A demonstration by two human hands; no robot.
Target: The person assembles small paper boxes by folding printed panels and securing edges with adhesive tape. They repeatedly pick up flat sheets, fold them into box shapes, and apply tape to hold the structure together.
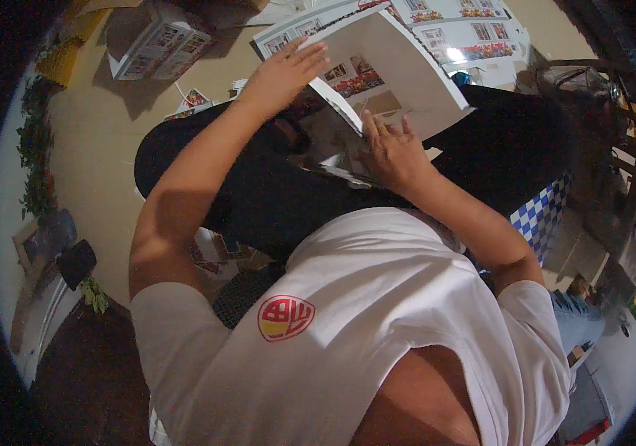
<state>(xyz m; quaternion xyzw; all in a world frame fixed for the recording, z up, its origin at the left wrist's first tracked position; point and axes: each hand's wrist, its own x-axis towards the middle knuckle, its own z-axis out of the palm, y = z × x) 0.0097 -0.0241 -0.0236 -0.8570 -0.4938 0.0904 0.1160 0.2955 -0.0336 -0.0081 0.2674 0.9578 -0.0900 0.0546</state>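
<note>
A folded sheet of white card stands partly raised and tilted over my lap, with its pale, shiny inner face toward me. On that face shows a picture of framed windows above red flowers, printed or reflected. My left hand lies over the card's upper left edge, fingers close together on the folded flap. At the lower edge, my right hand holds the card with its fingers up against the inner face. Part of each hand's grip is hidden behind the card. Below it, between my legs, lie darker folded pieces that I cannot make out.
Several flat printed card sheets lie beyond my lap. A box printed with window pictures stands on the floor at the far left. Leafy plants line the left side. A blue-and-white checked surface is at my right.
</note>
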